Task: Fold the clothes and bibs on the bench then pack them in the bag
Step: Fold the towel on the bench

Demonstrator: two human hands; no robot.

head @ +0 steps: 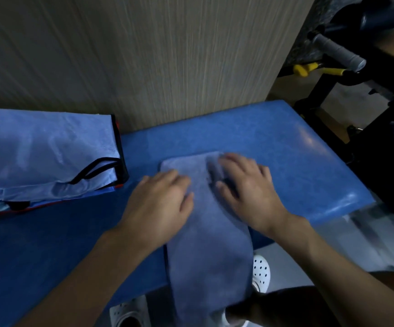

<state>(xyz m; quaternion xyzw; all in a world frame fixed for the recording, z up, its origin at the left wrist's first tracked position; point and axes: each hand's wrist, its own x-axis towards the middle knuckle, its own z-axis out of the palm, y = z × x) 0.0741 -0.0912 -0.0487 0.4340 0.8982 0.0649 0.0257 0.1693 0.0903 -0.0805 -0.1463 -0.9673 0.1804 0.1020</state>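
A folded grey-blue cloth (210,244) lies across the blue bench (273,142), its near end hanging over the edge. Both hands rest flat on its far half, gripping nothing: the left hand (160,204) on its left edge, the right hand (250,192) on its right side. The bag (45,147) lies well apart, left.

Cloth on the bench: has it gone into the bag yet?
No, the cloth lies on the bench under the left hand and right hand, apart from the bag.
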